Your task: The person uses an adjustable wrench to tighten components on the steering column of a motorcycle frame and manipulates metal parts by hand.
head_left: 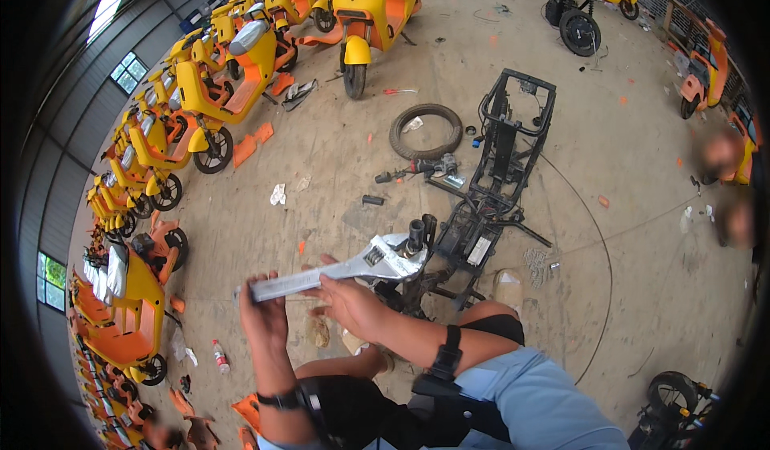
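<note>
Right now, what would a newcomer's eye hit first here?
The big silver adjustable wrench near centre, left hand on its handle end, right hand nearer its head. Then the yellow-and-orange scooters crowding the left side, and the bare black frame right of centre.

Even, bright daylight spreads over the pale floor (321, 201), leaving only soft, faint shadows, while the roof strip (112, 5) at upper left burns out to white and the wall window (128, 73) below it glows against the dim grey wall (72, 133). The wrench (333, 273) catches a pale sheen, and the black frame (499, 149) loses detail in its darkest parts. Fisheye distortion bends the wall toward black, vignetted corners, with smeared round patches near the right edge.
</note>
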{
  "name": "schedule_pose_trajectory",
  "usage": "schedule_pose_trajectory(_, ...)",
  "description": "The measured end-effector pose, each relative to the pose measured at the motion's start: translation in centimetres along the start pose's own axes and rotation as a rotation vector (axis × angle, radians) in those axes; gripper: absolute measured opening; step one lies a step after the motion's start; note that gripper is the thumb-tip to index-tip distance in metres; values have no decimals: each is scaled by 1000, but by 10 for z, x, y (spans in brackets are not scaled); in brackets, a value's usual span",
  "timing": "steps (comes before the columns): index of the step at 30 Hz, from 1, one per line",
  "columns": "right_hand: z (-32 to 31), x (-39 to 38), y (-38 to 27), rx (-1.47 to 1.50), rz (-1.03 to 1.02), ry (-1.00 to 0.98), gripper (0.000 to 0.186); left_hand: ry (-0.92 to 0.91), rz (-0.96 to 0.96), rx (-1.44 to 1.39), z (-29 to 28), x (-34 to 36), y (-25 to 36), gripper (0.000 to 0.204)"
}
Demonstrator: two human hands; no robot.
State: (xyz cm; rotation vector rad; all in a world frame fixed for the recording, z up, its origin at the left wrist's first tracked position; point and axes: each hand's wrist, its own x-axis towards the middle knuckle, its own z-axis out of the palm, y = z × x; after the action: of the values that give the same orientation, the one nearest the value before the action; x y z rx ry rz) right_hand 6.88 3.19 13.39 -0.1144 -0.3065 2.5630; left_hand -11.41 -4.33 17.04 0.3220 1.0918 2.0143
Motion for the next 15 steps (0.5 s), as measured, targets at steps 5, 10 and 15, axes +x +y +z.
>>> schedule_pose_trajectory(5, -4, 20, 0, -9, -83, -67, 66, 61, -42, 43, 19, 47, 15, 17)
schedule_pose_trajectory(10, 9, -6, 25, -239, 75, -212, 81, 100, 182, 174, 22, -52, 62, 20)
schedule_pose_trajectory(15, 29, -62, 30, -193, 243, -220, 58, 108, 434, 179, 1, -158, 46, 21)
